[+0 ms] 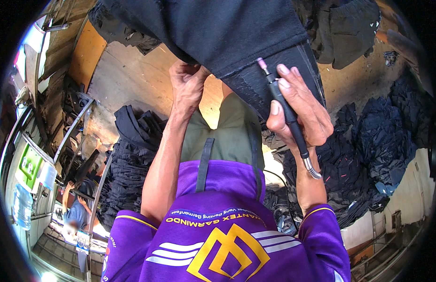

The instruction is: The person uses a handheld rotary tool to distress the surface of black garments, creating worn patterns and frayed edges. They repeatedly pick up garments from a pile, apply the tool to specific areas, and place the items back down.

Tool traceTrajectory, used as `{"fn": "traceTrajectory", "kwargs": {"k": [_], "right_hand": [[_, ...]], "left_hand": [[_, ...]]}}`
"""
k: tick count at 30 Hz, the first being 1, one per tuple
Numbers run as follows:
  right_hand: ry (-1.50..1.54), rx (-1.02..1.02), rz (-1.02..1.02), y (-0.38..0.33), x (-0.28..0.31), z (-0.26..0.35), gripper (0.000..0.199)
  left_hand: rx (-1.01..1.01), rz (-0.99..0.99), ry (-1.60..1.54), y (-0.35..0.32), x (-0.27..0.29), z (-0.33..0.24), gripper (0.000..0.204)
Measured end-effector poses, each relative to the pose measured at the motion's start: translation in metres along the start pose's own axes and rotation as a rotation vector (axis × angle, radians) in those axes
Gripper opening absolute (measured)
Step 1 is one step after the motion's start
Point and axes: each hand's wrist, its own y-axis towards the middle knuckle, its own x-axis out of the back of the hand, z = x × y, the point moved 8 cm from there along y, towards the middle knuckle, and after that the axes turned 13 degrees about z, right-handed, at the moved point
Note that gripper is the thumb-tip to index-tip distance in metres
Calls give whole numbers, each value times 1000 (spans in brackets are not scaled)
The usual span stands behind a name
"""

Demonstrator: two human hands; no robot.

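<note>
Containers first: clear blue water bottle (pixel 22 207) far off to wearer's L, below a green panel (pixel 28 167) w/ white fittings; can't make out the bottle's contents from here. Small translucent tub (pixel 47 176) just beside the panel, contents also unclear. Main piece, a dk garment (pixel 232 33), hangs across top-ctr in front of the wearer, over a brown wooden surface (pixel 126 70), hiding much of it. L hand (pixel 187 87) curled tight at garment's lower L edge, pinching cloth; fingertips partly hidden under it. R hand (pixel 300 108) wrapped round a slim blk rotary tool (pixel 288 113), thumb one side, fingers other; pink tip (pixel 260 63) over the cloth nr a seam, contact unclear. Tool + R fingers block part of the garment's R side. Metal spring sleeve (pixel 313 170) bends off tool's rear end. Dk clothes heaped around: L stack (pixel 133 155) by wearer's L forearm, big R heap (pixel 382 136), another bundle (pixel 347 33) upper R. Co-worker (pixel 79 209) lower L, well apart, arms raised.
</note>
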Motion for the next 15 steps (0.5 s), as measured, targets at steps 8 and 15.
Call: {"fn": "traceTrajectory", "kwargs": {"k": [8,15], "right_hand": [[-27,-7,-38,-1,3,-1,32],[-53,-6,-23,-4,5,-3,34]], "left_hand": [[6,-2,-7,0,1,1,15],[3,-4,-4,0,0,-1,16]]}}
